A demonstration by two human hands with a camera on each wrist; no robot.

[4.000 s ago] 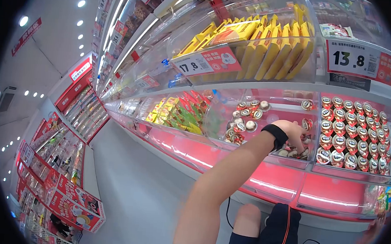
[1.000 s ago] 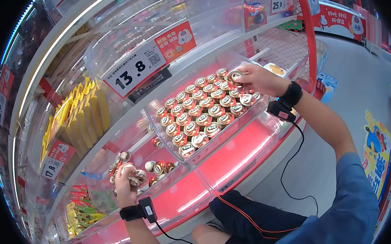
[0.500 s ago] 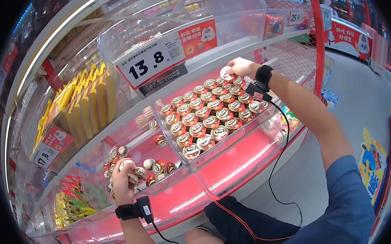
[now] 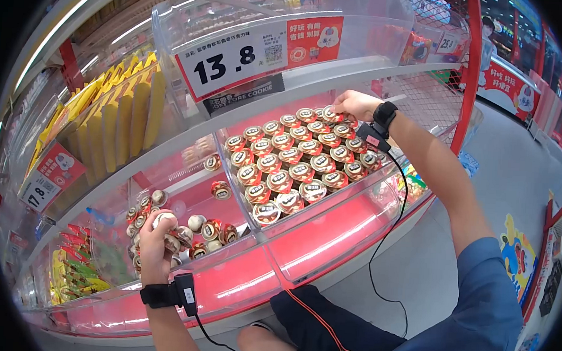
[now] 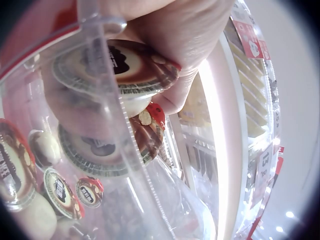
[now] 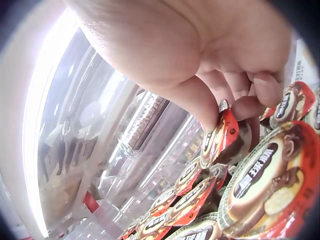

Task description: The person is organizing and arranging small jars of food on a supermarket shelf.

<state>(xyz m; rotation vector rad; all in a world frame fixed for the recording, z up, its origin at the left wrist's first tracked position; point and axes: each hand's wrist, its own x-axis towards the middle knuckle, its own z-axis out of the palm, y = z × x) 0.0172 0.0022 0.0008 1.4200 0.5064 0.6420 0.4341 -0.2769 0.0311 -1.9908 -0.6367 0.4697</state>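
My right hand [image 4: 359, 107] pinches the rim of a small round chocolate cup [image 4: 331, 114] at the back right of the neat rows. In the right wrist view, the thumb and fingers of the right hand [image 6: 200, 55] grip that cup [image 6: 218, 139], tilted against its neighbours. Over the loose pile in the left compartment, my left hand [image 4: 154, 244] holds several cups, one with its pale underside up [image 4: 164, 220]. Seen from the left wrist, the left hand [image 5: 175, 40] has cups [image 5: 127, 67] beneath its fingers, partly behind clear plastic.
A clear divider stands between the loose cups [image 4: 211, 229] and the rows [image 4: 300, 172]. Yellow packets [image 4: 113, 123] fill a bin at upper left, beside a 13.8 price sign [image 4: 227, 63]. A black cable [image 4: 379, 246] hangs from the right wrist; red mesh [image 4: 427, 97] borders the right.
The right hand has gone from the far left bin to the rows, then carried a raised cup down to their back corner. The left hand has come in, gripping cups. The head view has turned.
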